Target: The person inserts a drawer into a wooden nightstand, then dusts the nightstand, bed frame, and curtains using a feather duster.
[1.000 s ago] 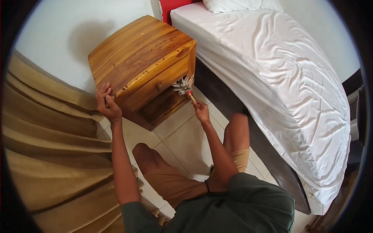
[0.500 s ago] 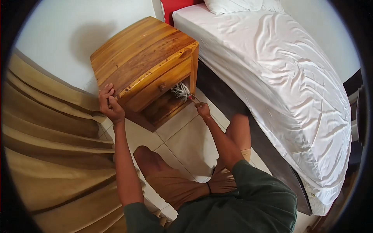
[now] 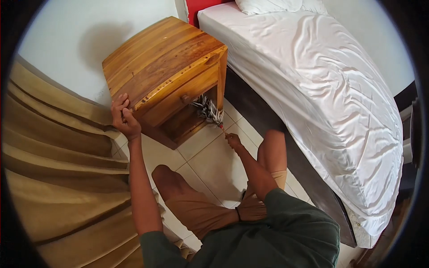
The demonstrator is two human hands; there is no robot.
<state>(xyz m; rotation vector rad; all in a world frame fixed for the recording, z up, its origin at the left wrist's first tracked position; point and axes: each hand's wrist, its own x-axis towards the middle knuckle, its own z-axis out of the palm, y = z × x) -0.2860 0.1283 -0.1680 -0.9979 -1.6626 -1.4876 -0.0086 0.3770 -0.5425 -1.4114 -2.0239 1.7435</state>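
A wooden nightstand (image 3: 163, 53) stands against the wall, with a knobbed drawer above an open lower shelf. My left hand (image 3: 125, 118) grips its front left top corner, fingers curled over the edge. In my closed right hand (image 3: 233, 140) is the thin handle of a feather duster. The duster's grey and white feathers (image 3: 209, 110) are at the right side of the shelf opening, partly inside and partly out in front. Much of the shelf's inside (image 3: 181, 123) is in shadow.
To the right stands a bed with a rumpled white sheet (image 3: 308, 89) and a dark base (image 3: 254, 107). Tan curtains (image 3: 67, 165) hang close on my left. My knees are apart over the tiled floor (image 3: 214, 163) in front of the nightstand.
My right hand has drawn the duster toward me and down, so more of its feathers show outside the shelf opening. My left hand keeps its place on the nightstand corner.
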